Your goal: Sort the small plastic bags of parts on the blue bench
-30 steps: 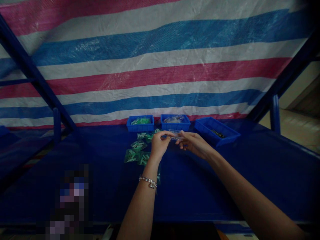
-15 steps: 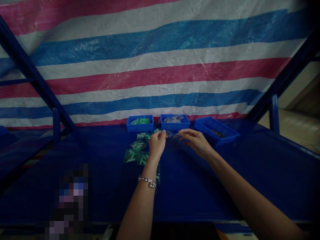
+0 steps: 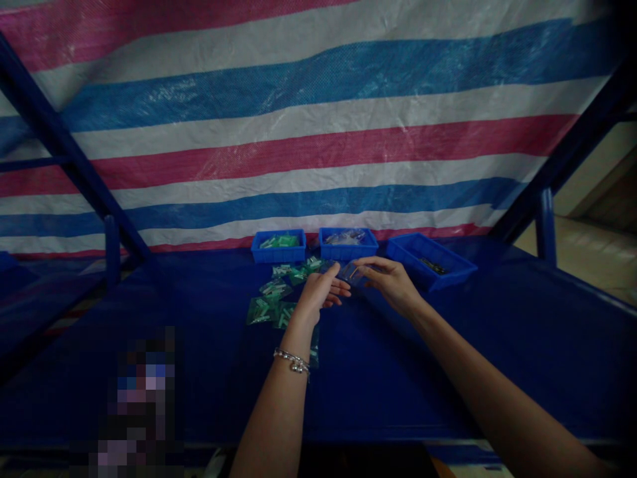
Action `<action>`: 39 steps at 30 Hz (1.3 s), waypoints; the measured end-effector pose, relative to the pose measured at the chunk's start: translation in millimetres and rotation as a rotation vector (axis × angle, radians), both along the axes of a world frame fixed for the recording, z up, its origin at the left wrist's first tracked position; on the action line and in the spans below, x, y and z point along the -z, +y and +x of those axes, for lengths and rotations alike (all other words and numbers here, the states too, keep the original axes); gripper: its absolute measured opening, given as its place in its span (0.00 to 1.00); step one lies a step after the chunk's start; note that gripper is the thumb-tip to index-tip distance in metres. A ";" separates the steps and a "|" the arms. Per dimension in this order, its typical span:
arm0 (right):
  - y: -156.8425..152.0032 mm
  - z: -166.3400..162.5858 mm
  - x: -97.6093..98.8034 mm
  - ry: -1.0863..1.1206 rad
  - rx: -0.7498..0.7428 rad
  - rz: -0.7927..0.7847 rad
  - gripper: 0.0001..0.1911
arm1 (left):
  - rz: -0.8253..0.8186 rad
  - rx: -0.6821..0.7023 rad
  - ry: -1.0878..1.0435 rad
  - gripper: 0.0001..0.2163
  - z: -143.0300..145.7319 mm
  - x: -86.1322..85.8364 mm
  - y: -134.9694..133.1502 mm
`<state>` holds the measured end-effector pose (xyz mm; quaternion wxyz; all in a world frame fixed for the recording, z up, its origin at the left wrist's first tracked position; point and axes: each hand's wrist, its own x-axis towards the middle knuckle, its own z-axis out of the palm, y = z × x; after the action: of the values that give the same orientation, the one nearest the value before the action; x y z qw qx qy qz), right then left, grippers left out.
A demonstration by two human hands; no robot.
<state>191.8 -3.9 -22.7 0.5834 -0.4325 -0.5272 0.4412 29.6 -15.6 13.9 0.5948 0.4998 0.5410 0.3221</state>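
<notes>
across the glossy blue tabletop [image 3: 398,378], your right hand [image 3: 391,285] pinches a clear plastic packet [image 3: 352,273] in a narrow grip between thumb and fingers, while your left hand [image 3: 318,295] hangs loosely open just beside it, its grip wide and near flat green-filled plastic bags [image 3: 271,299]. three rectangular blue plastic trays [image 3: 348,253] stand in a row behind, against a woven striped tarpaulin [image 3: 318,99].

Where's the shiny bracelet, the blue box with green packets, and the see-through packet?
Bracelet [image 3: 291,362], head view: middle of the chain.
Blue box [image 3: 277,255], head view: its front wall.
See-through packet [image 3: 352,273], head view: the middle part showing, by the right hand [image 3: 391,282].
</notes>
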 end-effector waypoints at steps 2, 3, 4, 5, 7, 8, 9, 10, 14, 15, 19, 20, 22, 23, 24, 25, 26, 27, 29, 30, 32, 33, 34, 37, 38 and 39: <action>-1.7 -1.3 -1.2 -0.011 -0.008 -0.011 0.13 | 0.014 -0.028 -0.039 0.20 0.4 0.0 -0.5; -2.8 -2.0 -2.0 -0.014 -0.014 -0.019 0.13 | 0.026 -0.048 -0.057 0.18 0.6 0.4 -0.5; -3.9 -2.6 -2.9 -0.018 -0.021 -0.026 0.13 | 0.040 -0.067 -0.072 0.16 0.7 1.0 -0.4; -4.9 -3.2 -3.7 -0.023 -0.030 -0.033 0.12 | 0.055 -0.082 -0.084 0.14 0.8 1.9 -0.1; -6.4 -4.0 -5.0 -0.034 -0.050 -0.048 0.12 | 0.088 -0.103 -0.097 0.12 0.8 4.1 0.8; -6.9 -4.2 -5.5 -0.038 -0.063 -0.053 0.11 | 0.107 -0.113 -0.097 0.11 0.8 5.2 1.3; -7.2 -4.3 -5.9 -0.042 -0.074 -0.058 0.11 | 0.125 -0.124 -0.092 0.10 0.8 6.2 2.0; -7.4 -4.3 -6.4 -0.044 -0.084 -0.064 0.11 | 0.142 -0.134 -0.085 0.09 0.9 7.2 2.6; -7.2 -3.0 -7.9 0.000 -0.098 -0.099 0.14 | 0.220 -0.155 -0.079 0.08 2.0 8.9 4.6; -7.2 -2.6 -8.3 0.018 -0.096 -0.107 0.17 | 0.240 -0.166 -0.081 0.08 2.3 9.0 4.9; -8.6 -2.7 -9.8 0.020 -0.068 -0.174 0.19 | 0.336 -0.203 -0.081 0.09 2.9 8.8 4.9; -9.3 -3.1 -10.2 0.002 -0.077 -0.209 0.18 | 0.367 -0.195 -0.081 0.08 2.8 9.1 4.9; -10.6 -4.1 -11.1 -0.028 -0.124 -0.283 0.19 | 0.432 -0.164 -0.071 0.06 2.6 10.0 5.2; -11.1 -4.5 -11.6 -0.033 -0.154 -0.314 0.20 | 0.460 -0.148 -0.060 0.06 2.4 10.7 5.4; -11.4 -4.6 -12.0 -0.029 -0.177 -0.337 0.21 | 0.482 -0.134 -0.048 0.06 2.3 11.3 5.7; -11.7 -4.6 -12.5 -0.016 -0.190 -0.355 0.22 | 0.501 -0.123 -0.039 0.06 2.3 11.9 6.1; -11.8 -4.4 -12.9 0.001 -0.197 -0.371 0.22 | 0.518 -0.115 -0.036 0.06 2.3 12.5 6.5; -11.9 -4.1 -13.3 0.019 -0.202 -0.383 0.22 | 0.534 -0.108 -0.037 0.06 2.4 13.0 7.0; -12.2 -3.4 -13.8 0.043 -0.225 -0.397 0.21 | 0.562 -0.097 -0.048 0.06 2.5 13.9 7.9; -12.3 -3.1 -13.9 0.043 -0.248 -0.399 0.19 | 0.574 -0.092 -0.053 0.06 2.5 14.3 8.4; -12.4 -2.7 -13.6 0.042 -0.297 -0.385 0.16 | 0.590 -0.079 -0.063 0.06 2.6 15.0 9.1; -12.2 -2.6 -13.2 0.048 -0.312 -0.370 0.14 | 0.592 -0.074 -0.062 0.06 2.5 15.2 9.3; -11.8 -2.4 -12.7 0.061 -0.317 -0.352 0.13 | 0.589 -0.073 -0.056 0.06 2.5 15.2 9.3; -10.0 -1.5 -10.7 0.115 -0.272 -0.307 0.10 | 0.556 -0.093 -0.018 0.07 2.3 13.4 8.4; -9.3 -1.1 -10.1 0.128 -0.251 -0.299 0.11 | 0.541 -0.105 -0.013 0.08 2.2 12.3 8.0; -8.8 -0.9 -9.5 0.136 -0.232 -0.294 0.12 | 0.527 -0.119 -0.017 0.09 2.2 11.2 7.6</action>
<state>190.9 -12.6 -13.2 0.4936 -0.4183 -0.4628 0.6059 31.8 -8.0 2.8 0.4290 0.6019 0.4619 0.4903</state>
